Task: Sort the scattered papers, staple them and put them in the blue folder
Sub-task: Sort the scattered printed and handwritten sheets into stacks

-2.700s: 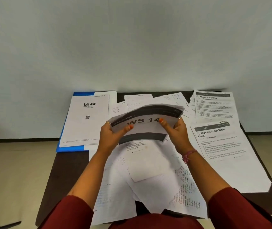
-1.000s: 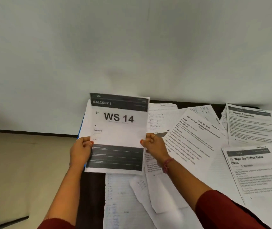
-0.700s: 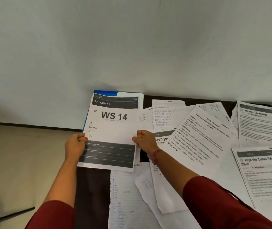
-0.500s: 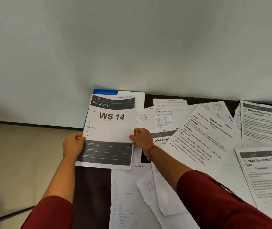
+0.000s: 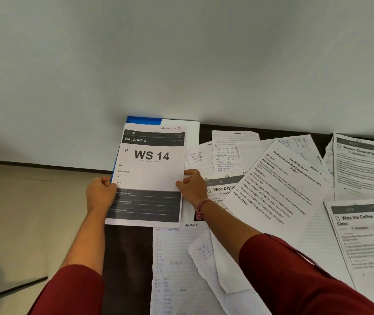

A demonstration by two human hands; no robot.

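A printed sheet headed "WS 14" (image 5: 149, 176) lies over the pile at the table's far left corner. My left hand (image 5: 99, 193) grips its left edge and my right hand (image 5: 191, 186) pinches its right edge. Under it a white sheet (image 5: 190, 133) shows, and beneath that the blue folder (image 5: 142, 120), of which only the top corner and a thin left edge are visible. Loose papers are spread to the right: a "Wipe Drying" sheet (image 5: 223, 188), a task sheet (image 5: 281, 185), "Mirror Cleaning" (image 5: 365, 167) and "Wipe the Coffee Table Clean" (image 5: 368, 237). No stapler is in view.
The dark table (image 5: 127, 264) stands against a pale wall. Handwritten lined sheets (image 5: 177, 267) lie near me, and more lined sheets (image 5: 227, 153) at the back. Beige floor lies to the left of the table.
I carried the "WS 14" sheet from the table's middle to the left and lowered it onto the pile over the blue folder. My view swung left with it.
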